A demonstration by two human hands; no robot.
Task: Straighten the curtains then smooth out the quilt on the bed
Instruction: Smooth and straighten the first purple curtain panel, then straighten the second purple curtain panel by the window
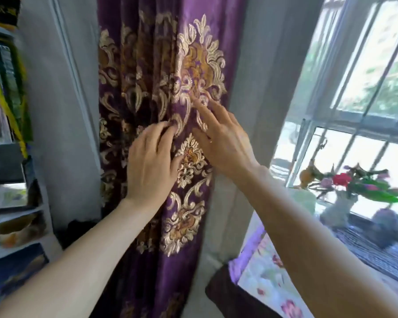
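Observation:
A purple velvet curtain (147, 65) with gold embroidered medallions hangs gathered in folds in front of me. My left hand (151, 166) rests against it at mid height, fingers curled into a fold. My right hand (221, 138) lies flat on the cloth just to the right, fingers spread and pointing up-left. A grey sheer curtain (257, 92) hangs beside the purple one on the right. A floral quilt (269, 278) with a lilac border shows at the bottom right.
A white shelf unit (16, 216) with books and boxes stands at the left. A barred window (363, 106) is at the right, with a vase of flowers (345, 191) and a dark round object (386, 223) on the sill.

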